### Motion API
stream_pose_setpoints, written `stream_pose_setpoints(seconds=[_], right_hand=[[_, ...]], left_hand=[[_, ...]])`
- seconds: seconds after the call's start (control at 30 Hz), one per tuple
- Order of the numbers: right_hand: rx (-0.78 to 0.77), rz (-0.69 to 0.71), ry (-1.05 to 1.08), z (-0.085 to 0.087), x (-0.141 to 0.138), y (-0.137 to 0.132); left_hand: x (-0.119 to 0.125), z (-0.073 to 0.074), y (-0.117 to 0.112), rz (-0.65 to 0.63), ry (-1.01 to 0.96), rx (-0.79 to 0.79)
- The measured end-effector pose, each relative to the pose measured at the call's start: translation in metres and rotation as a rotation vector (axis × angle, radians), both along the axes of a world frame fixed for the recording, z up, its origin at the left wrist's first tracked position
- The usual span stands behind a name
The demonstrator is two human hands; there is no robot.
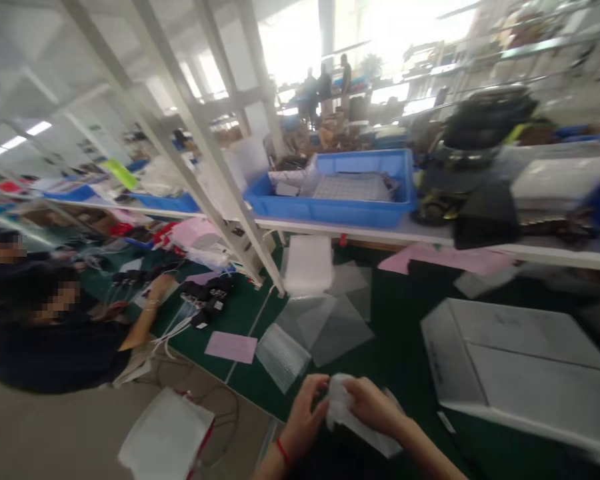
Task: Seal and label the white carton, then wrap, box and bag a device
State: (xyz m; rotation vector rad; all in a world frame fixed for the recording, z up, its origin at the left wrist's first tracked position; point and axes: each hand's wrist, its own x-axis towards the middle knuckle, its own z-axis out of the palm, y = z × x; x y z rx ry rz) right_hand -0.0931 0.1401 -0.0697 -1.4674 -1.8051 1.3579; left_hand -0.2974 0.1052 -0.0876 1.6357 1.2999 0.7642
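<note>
My right hand (377, 405) grips a crumpled piece of whitish translucent plastic wrapping (339, 400) just above the near edge of the green table. A loose flap of it hangs below that hand. My left hand (307, 413), with a red band at the wrist, curls its fingers and thumb round the wrapping's left side. Whether anything lies inside the wrapping is hidden. Just beyond my hands are a bubble-wrap bag (283, 357) and several clear flat plastic sheets (337, 330), lying overlapped on the table.
A large grey-white carton (530, 367) lies at right. Behind stands a shelf with a blue bin (330, 213); white posts (235, 200) rise at its left. A pink slip (231, 347) and black items (207, 297) lie leftward, beside a seated co-worker (50, 333).
</note>
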Motion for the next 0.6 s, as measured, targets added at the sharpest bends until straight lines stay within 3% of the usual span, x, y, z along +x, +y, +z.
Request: stream_pose_setpoints(seconds=[0.1, 0.17, 0.27, 0.37, 0.5, 0.6], right_hand=[[0.007, 0.013, -0.112, 0.005, 0.011, 0.000], [0.019, 0.001, -0.149, 0.015, 0.031, -0.005], [0.054, -0.055, -0.210, 0.035, 0.069, -0.020], [0.126, -0.118, -0.303, 0.049, 0.100, -0.041], [0.135, -0.094, -0.403, 0.043, 0.110, -0.064], [0.073, -0.115, -0.472, 0.025, 0.101, -0.068]], left_hand=[[-0.006, -0.004, 0.007, -0.211, 0.126, 0.097], [-0.004, -0.008, 0.010, -0.284, 0.232, 0.170], [0.006, 0.001, 0.013, -0.227, 0.267, 0.240], [0.015, 0.026, 0.020, -0.214, 0.281, 0.381], [0.025, 0.059, 0.037, -0.493, 0.379, 0.592], [0.035, 0.064, 0.049, -0.664, 0.547, 0.618]])
